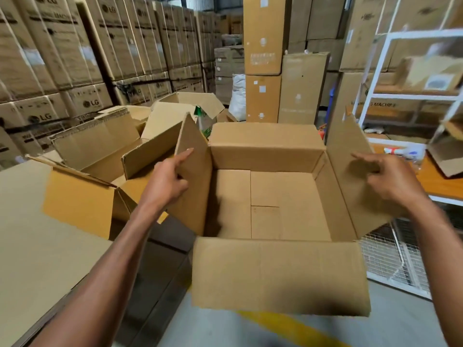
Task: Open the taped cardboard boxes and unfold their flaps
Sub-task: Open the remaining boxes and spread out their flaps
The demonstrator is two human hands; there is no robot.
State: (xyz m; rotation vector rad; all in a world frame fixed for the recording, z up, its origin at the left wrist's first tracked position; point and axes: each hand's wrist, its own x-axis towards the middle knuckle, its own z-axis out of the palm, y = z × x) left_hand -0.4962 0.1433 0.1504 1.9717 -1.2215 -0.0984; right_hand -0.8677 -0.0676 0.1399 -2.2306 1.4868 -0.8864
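Note:
An open cardboard box (280,271) stands in front of me, empty, with its four flaps unfolded. My left hand (165,181) is at the near edge of the upright left flap (195,196); its index finger lies straight on the flap and the other fingers are curled. My right hand (390,179) rests over the inner face of the right flap (350,146), which leans outward, with its index finger and thumb extended. The near flap (275,284) hangs toward me and the far flap (265,136) leans back.
Several opened boxes (100,146) lie on a low cardboard-covered surface (30,234) to the left. Tall stacks of printed cartons (75,46) fill the back. A white metal rack (390,96) and an orange shelf (436,184) stand right. A yellow floor line (288,326) runs below.

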